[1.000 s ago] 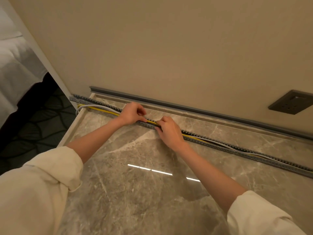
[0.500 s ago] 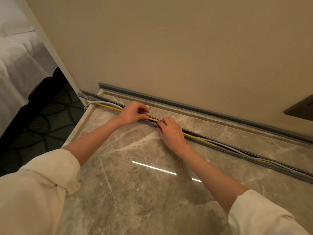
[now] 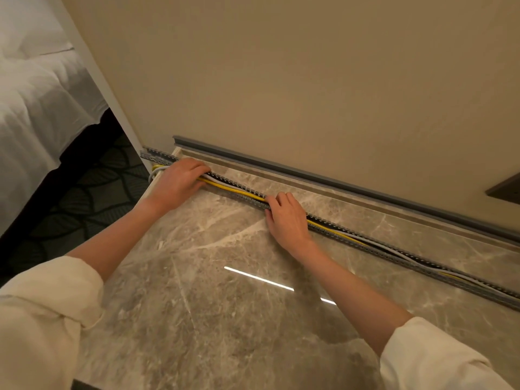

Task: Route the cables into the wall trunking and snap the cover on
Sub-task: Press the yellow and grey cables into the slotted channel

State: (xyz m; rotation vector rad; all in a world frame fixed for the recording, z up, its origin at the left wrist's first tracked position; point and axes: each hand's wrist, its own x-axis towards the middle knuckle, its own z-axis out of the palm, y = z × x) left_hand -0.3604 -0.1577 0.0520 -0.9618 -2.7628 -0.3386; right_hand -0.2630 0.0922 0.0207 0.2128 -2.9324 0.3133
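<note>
Three cables (image 3: 332, 231) — yellow, white, black — lie in the slotted grey trunking (image 3: 365, 240) that runs along my marble top (image 3: 225, 319). My left hand (image 3: 177, 182) presses flat on them near the trunking's left end, fingers together; my right hand (image 3: 287, 218) pinches the front rail mid-run. Against the wall (image 3: 281, 80) sits the grey cover strip (image 3: 309, 175), apart from the trunking.

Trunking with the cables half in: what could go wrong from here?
1. The cable ends loop out past the trunking at the left end, beside the left hand; they may spring out once released.
2. Right of the right hand, the white cable weaves over the yellow one; a cable riding high could get pinched under the cover.
3. The trunking lies loose on the marble top; pressing may slide it.
</note>
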